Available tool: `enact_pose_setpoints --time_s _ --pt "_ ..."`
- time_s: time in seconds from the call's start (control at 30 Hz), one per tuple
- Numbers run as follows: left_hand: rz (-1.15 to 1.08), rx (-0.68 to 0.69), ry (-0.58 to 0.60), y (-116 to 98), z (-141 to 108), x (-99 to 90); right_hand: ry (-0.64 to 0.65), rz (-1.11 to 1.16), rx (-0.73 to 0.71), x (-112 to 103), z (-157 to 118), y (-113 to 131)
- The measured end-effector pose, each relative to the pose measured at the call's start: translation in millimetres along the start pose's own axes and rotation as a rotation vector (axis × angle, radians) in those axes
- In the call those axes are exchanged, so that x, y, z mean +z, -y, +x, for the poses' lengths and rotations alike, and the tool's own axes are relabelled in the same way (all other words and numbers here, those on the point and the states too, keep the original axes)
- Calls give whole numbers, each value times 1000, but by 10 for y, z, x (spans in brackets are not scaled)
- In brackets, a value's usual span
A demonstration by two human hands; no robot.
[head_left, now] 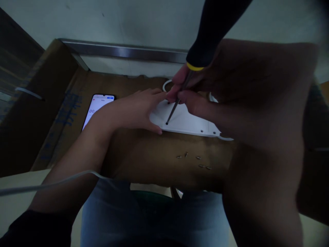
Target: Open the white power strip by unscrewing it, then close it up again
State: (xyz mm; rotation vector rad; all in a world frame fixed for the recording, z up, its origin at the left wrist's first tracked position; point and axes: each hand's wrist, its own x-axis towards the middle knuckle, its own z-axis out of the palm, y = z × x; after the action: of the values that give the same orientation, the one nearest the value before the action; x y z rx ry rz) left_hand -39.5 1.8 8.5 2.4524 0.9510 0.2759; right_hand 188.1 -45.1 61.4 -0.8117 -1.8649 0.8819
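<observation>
Makeshift work spot indoors, dimly lit; type of room cannot be told for certain. Small-scale bench work suggested by a screwdriver (205,37) and loose screws (198,157) on a brown cardboard surface (138,151). Cardboard side flap (33,113) raised at left, pierced by a pale tie (29,92); blue handwriting (68,108) seen beside it. Plain pale wall (144,24) noted behind, with a shiny metal strip (123,50) set along it. No machines or shelving seen.
</observation>
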Motion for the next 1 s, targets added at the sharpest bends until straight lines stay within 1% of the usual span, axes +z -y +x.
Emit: enact_pose_setpoints --time_s 0.07,0.1,0.17,0.33,0.5,0.7,0.83,0.93,1.0 --pt "33 -23 64 -17 -3 -16 -6 12 -9 0 2 6" --pt "42 -31 83 -22 -3 -22 12 6 -11 -4 4 8" --pt "42 -38 83 -26 0 -26 37 -18 -17 -10 6 13" --pt "45 -39 76 -21 9 -12 20 18 -23 -5 -1 22" --pt "35 -14 77 -37 3 -20 40 0 15 -3 0 47" --pt "81 -38 62 -23 5 6 41 -70 -42 -18 3 -2" --pt "43 -6 52 -57 -16 -42 53 -64 -75 -33 5 -20" --pt "-66 53 37 -145 -32 -148 67 -118 -41 -34 4 4" --pt "-142 114 22 -193 -30 -206 41 -84 -12 -33 3 21"
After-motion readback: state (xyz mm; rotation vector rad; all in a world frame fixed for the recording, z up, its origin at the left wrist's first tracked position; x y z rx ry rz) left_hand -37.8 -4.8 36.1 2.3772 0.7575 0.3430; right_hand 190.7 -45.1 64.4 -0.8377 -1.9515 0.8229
